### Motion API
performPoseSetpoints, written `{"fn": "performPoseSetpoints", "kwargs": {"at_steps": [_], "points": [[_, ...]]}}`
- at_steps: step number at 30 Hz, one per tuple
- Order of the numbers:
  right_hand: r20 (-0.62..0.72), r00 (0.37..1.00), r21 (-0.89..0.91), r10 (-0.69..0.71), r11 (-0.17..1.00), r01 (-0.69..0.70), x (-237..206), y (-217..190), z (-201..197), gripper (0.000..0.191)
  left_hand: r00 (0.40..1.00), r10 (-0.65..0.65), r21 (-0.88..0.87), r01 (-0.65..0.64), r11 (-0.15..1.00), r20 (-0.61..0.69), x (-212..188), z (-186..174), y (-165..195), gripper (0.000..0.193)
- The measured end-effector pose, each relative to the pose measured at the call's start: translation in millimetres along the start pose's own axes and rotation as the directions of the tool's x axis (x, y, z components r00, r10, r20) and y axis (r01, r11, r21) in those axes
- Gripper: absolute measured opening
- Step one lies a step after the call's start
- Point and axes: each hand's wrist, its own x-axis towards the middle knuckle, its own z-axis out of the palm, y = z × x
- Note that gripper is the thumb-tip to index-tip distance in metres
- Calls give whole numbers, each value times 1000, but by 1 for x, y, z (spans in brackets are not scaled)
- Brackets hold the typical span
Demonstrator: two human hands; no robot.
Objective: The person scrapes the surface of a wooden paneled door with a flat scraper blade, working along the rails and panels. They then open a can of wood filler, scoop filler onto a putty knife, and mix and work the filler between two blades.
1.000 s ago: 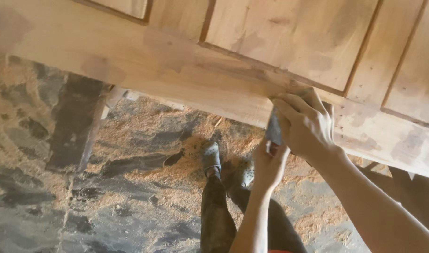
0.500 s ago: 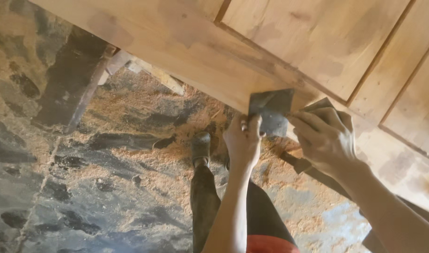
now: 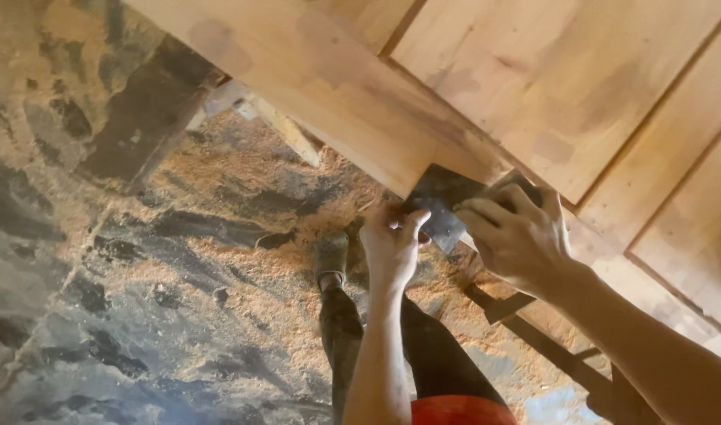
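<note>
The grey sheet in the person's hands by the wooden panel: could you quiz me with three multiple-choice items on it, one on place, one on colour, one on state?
1. Where is the grey sheet?
A. flat on the floor
B. at the lower edge of the wooden panel
C. on the shoe

2. What colour is the stuff strewn on the floor?
A. pale tan sawdust
B. bright blue
C. white

3. How is the sheet held?
A. by nobody
B. by one hand only
C. by both hands

Answers: 1 B, it lies against the panel's edge. 2 A, the sawdust is tan on dark ground. 3 C, the left hand and right hand both grip it.
</note>
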Motion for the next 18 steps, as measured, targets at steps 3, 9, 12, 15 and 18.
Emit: {"fn": "performPoseSetpoints", "kwargs": {"at_steps": [3, 9, 12, 15, 18], "points": [[-22, 1000, 45, 20, 999, -19, 13, -1, 5, 18, 999, 26, -60, -28, 998, -31, 0, 3, -4, 20], [51, 999, 40, 0, 999, -2, 26, -13, -12, 23, 994, -51, -130, 39, 991, -96, 1, 4, -3, 15], [70, 996, 5, 60, 998, -60, 39, -17, -10, 22, 990, -112, -245, 88, 966, -86, -3, 8, -2, 13], [-6, 1000, 28, 16, 999, -16, 57, -16, 5, 34, 971, -239, -269, 225, 937, -21, -16, 17, -6, 17], [-18, 1000, 38, 11, 999, -10, 56, -15, 7, 38, 977, -172, -171, 192, 966, 125, -33, 28, -11, 19]]}}
